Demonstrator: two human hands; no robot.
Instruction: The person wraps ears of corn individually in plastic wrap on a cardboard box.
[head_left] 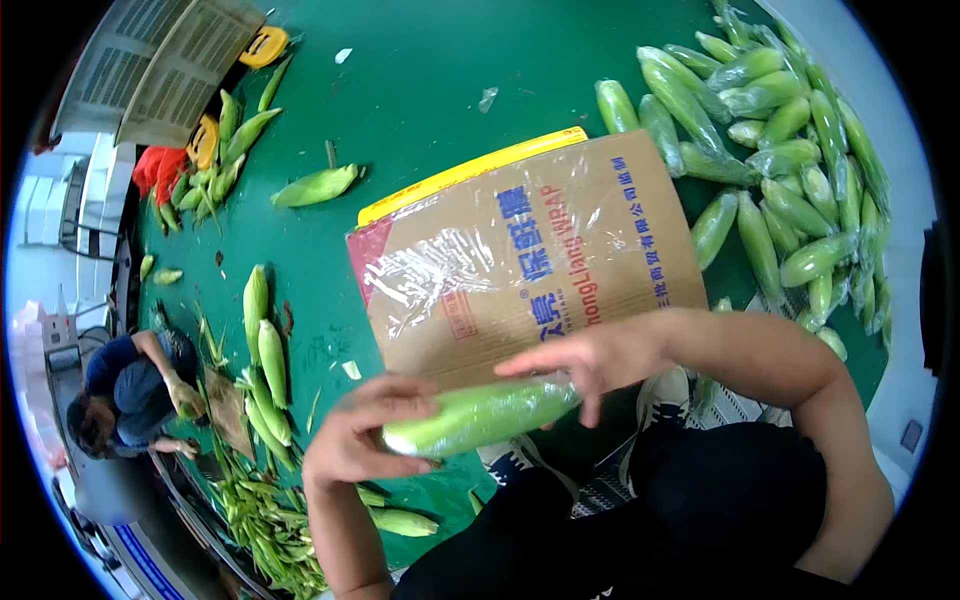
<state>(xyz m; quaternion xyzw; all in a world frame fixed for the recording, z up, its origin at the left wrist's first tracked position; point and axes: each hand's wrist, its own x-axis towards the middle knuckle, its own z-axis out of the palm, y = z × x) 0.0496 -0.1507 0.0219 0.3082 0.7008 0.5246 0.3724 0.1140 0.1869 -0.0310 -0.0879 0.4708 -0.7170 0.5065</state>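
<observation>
An ear of corn (475,415) in pale green husk, wrapped in clear film, is held level above the near edge of a cardboard box. My left hand (368,430) is closed around its left end. At the right end, my right hand (600,360) grips the film-covered tip, its index finger stretched out over it; this hand is slightly blurred. Beneath them lies the cardboard box (490,270) printed with blue and red lettering, a shiny sheet of film (420,260) spread across its top. A yellow strip (470,175) runs along the box's far edge.
Several film-wrapped ears (790,200) are heaped at the right on the green floor (400,60). Unwrapped ears (265,370) lie at the left, near a pile of husks (265,530). Another person (125,380) crouches at far left holding corn. Cardboard sheets (160,70) stand upper left.
</observation>
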